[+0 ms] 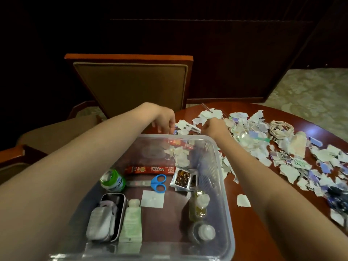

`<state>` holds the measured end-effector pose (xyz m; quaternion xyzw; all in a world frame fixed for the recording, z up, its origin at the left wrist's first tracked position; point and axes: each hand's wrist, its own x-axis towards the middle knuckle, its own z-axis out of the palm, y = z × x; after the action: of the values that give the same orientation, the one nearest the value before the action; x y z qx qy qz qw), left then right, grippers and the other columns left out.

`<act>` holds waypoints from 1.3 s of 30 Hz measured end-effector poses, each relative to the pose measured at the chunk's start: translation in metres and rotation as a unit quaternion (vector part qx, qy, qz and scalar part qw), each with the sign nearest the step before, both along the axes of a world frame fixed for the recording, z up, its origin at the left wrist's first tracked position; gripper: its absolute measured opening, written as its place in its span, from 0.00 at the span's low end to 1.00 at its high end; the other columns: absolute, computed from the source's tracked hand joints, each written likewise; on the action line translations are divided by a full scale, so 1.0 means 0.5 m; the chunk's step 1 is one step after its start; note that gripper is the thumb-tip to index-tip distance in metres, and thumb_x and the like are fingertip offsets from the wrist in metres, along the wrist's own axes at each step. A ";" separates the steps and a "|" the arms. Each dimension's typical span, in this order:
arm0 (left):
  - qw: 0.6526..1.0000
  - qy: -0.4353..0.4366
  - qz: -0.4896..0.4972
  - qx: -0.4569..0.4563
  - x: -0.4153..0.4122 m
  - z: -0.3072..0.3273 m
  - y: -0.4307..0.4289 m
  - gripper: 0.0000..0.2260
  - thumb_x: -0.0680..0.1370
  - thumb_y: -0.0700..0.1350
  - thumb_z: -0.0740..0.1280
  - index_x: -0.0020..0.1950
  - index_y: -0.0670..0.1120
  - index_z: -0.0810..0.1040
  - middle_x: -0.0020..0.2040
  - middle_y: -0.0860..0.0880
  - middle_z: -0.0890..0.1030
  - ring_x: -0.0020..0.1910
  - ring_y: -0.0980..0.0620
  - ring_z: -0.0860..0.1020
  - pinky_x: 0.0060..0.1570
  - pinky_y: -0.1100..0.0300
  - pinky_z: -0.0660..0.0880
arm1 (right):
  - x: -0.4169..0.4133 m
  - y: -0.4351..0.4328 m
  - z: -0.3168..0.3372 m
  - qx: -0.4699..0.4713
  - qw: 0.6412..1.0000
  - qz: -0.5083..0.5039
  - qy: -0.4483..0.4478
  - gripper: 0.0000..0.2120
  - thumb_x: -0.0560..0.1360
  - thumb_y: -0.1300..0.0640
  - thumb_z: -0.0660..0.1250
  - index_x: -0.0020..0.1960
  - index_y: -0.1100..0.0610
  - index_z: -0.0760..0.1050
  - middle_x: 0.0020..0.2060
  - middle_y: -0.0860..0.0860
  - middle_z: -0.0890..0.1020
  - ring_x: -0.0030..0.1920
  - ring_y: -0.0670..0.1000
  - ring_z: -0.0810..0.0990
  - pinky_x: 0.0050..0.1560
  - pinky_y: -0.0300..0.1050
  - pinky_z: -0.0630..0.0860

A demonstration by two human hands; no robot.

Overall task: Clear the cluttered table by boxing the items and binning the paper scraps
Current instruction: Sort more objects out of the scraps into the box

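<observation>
Nearest me: clear box (224,185), scissors (158,183) and small bottles already inside. Just past its far rim the white comb (192,129) lies on the table (248,238) among paper scraps (286,166), long axis roughly left-right, between both hands. Left hand (164,121): fingers dangling loosely apart, holding nothing. Right hand (215,127): fingers curled under and hidden (can't tell whether they pinch anything). I judge both about equally near.

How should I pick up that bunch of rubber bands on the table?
Come straight down from above and pinch across one side of the rubber bands with thumb and finger. They lie flat on the table as a loose ring, so a sideways grab would probably just push them.
</observation>
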<state>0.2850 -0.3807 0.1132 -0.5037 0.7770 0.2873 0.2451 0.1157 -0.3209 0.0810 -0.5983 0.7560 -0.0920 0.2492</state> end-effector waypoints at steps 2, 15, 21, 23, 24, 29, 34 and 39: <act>0.999 -0.010 -0.027 -0.014 -0.001 -0.019 -0.019 0.05 0.77 0.42 0.66 0.51 0.49 0.78 0.45 0.52 0.77 0.38 0.56 0.75 0.39 0.62 0.72 | -0.003 -0.012 -0.016 0.009 1.000 0.012 0.021 0.09 0.75 0.62 0.66 0.52 0.63 0.80 0.49 0.59 0.82 0.52 0.58 0.80 0.43 0.41 0.70; 0.974 -0.049 -0.216 -0.051 -0.085 -0.102 -0.033 0.11 0.78 0.41 0.63 0.60 0.45 0.76 0.39 0.53 0.71 0.37 0.56 0.68 0.33 0.65 0.64 | -0.005 -0.055 -0.084 0.034 0.995 0.038 0.082 0.11 0.75 0.64 0.63 0.57 0.62 0.76 0.54 0.59 0.80 0.56 0.59 0.78 0.49 0.48 0.73; 0.962 -0.092 -0.250 -0.061 -0.100 -0.109 -0.024 0.10 0.78 0.40 0.62 0.59 0.42 0.76 0.37 0.52 0.70 0.32 0.57 0.65 0.29 0.65 0.62 | -0.006 -0.053 -0.088 0.044 0.996 0.045 0.059 0.09 0.74 0.65 0.64 0.53 0.62 0.78 0.51 0.59 0.80 0.54 0.59 0.78 0.46 0.46 0.72; 0.962 -0.096 -0.248 -0.055 -0.100 -0.109 -0.022 0.11 0.78 0.43 0.64 0.58 0.41 0.76 0.38 0.51 0.70 0.32 0.56 0.65 0.29 0.65 0.61 | -0.007 -0.051 -0.089 0.047 0.996 0.050 0.057 0.10 0.74 0.66 0.63 0.54 0.63 0.77 0.51 0.60 0.79 0.53 0.59 0.78 0.49 0.47 0.74; 0.963 -0.097 -0.246 -0.050 -0.099 -0.107 -0.020 0.11 0.78 0.45 0.64 0.58 0.42 0.76 0.39 0.50 0.71 0.33 0.56 0.65 0.30 0.65 0.62 | -0.008 -0.049 -0.088 0.051 0.996 0.050 0.053 0.10 0.74 0.66 0.63 0.55 0.62 0.77 0.49 0.59 0.79 0.53 0.59 0.79 0.50 0.48 0.75; 0.974 -0.081 -0.207 -0.054 -0.089 -0.072 -0.018 0.05 0.78 0.42 0.64 0.52 0.44 0.74 0.42 0.50 0.71 0.39 0.53 0.69 0.32 0.66 0.64 | -0.022 -0.034 -0.071 0.033 0.998 0.026 0.048 0.09 0.76 0.61 0.64 0.55 0.61 0.77 0.42 0.55 0.76 0.43 0.55 0.75 0.41 0.44 0.71; 0.987 -0.055 -0.138 -0.065 -0.081 -0.018 0.004 0.03 0.78 0.39 0.64 0.51 0.42 0.71 0.36 0.51 0.69 0.32 0.57 0.65 0.28 0.68 0.63 | -0.021 -0.009 -0.017 -0.002 0.999 -0.013 0.032 0.13 0.79 0.57 0.58 0.60 0.62 0.73 0.54 0.59 0.79 0.53 0.59 0.78 0.43 0.44 0.69; 0.993 0.006 -0.078 -0.091 -0.056 0.044 0.033 0.04 0.79 0.37 0.61 0.52 0.42 0.68 0.41 0.47 0.73 0.36 0.53 0.72 0.32 0.64 0.67 | -0.014 0.022 0.050 -0.033 0.997 -0.009 0.070 0.14 0.79 0.62 0.58 0.63 0.63 0.70 0.57 0.61 0.77 0.57 0.60 0.77 0.48 0.47 0.71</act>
<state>0.2571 -0.3644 0.1354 -0.4599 0.8383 0.1984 0.2155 0.1088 -0.3097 0.1063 -0.6043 0.7734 -0.0776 0.1750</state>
